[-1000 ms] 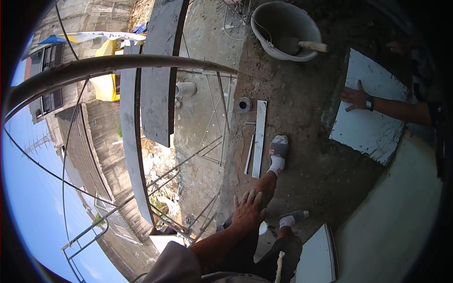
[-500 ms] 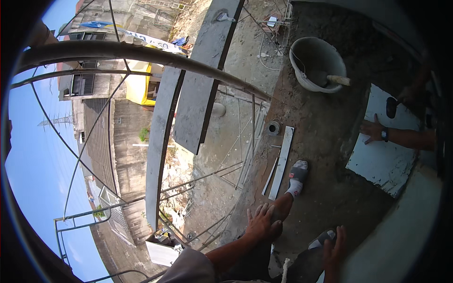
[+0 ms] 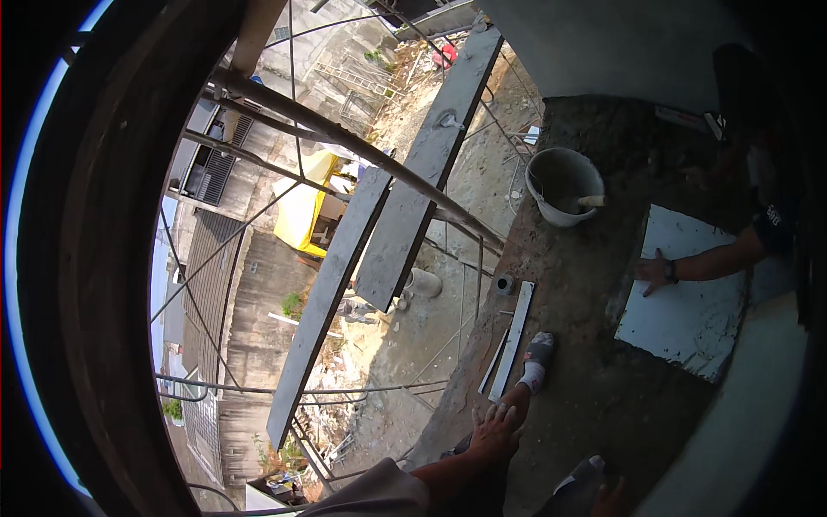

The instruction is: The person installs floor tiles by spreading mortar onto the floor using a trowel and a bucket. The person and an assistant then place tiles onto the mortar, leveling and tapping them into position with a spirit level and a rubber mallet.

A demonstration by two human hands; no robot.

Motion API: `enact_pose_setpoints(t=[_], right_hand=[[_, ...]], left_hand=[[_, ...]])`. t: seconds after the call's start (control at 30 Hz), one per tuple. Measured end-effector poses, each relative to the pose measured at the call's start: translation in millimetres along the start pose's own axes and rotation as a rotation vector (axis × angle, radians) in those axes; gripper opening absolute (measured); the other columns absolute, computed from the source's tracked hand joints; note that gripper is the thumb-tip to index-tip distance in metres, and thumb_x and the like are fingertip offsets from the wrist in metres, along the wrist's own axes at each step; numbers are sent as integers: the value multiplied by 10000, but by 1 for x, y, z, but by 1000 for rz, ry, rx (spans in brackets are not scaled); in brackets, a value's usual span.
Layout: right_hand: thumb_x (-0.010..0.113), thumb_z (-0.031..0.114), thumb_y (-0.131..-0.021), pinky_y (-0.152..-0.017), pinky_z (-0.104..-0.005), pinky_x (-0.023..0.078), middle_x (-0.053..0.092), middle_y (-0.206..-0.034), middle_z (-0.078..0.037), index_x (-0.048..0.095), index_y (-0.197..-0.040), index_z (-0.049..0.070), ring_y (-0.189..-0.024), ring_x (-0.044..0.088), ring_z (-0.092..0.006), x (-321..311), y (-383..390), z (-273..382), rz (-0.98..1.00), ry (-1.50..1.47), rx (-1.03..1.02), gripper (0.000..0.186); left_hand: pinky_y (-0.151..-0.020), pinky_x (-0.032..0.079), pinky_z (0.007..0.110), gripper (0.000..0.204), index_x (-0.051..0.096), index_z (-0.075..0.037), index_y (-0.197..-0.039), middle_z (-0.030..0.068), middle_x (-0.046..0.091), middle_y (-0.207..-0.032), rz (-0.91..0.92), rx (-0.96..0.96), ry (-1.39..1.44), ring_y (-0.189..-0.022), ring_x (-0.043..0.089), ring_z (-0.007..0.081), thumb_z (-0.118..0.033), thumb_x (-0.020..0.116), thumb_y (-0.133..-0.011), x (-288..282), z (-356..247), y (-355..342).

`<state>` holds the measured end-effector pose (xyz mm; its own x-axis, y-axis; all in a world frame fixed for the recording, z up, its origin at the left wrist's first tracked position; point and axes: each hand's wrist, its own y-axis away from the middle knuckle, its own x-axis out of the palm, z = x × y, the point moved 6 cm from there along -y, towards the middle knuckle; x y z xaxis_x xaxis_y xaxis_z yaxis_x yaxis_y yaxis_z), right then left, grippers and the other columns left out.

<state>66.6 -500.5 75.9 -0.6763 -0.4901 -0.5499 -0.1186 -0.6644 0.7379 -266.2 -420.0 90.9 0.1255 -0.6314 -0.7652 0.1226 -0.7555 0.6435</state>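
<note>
My left hand (image 3: 495, 432) rests on my bent left leg just below the knee, its fingers spread and holding nothing. At the lower edge, my right hand (image 3: 613, 498) shows only in part, dim and near my right leg; its fingers look loosely apart with nothing in them. My left foot, in a dark-and-white sock (image 3: 536, 358), stands on the grey wet floor. Beside it lie a long white strip (image 3: 514, 340) and a thinner strip (image 3: 494, 362). A short pipe end (image 3: 505, 284) stands just beyond them.
A co-worker's hand (image 3: 656, 271), with a wristwatch, presses flat on a large white tile (image 3: 680, 319) at the right. A pale bucket (image 3: 564, 202) with a wooden-handled tool stands farther off. Scaffold tubes (image 3: 362, 142) and grey planks (image 3: 336, 302) line the drop at the left.
My view has turned and shifted, bringing a dark rim in at the left. My right hand sits lower in view. The co-worker's mallet has left the tile, while their other hand stays on it.
</note>
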Motion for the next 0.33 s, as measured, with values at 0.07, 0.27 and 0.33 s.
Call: enact_pose_setpoints(t=[0.07,0.27,0.33], right_hand=[[504,426,-888,-1005,-453,336,446,-1315,-229,356,-1348,11,-1212,423,-388,24,0,4,52,-36,25,637],[553,484,-842,-1013,-497,306,342,-1418,-157,322,-1382,75,-1290,339,-329,88,-29,1,222,350,-48,716],[517,506,-835,-1054,-551,227,286,-1425,-199,252,-1385,3,-1325,260,-398,123,-31,-26,382,244,38,791]], left_hand=[[-1046,88,655,612,323,-65,-1371,159,295,-1432,-38,-13,28,-1359,210,335,-420,450,-889,-7,-4,-6],[-1050,121,641,625,332,-67,-1364,137,322,-1414,57,-6,65,-1339,248,313,-426,481,-874,-21,9,-36],[-1053,103,639,684,325,-60,-1370,130,318,-1414,130,-3,114,-1340,238,311,-475,500,-855,-30,18,-51]])
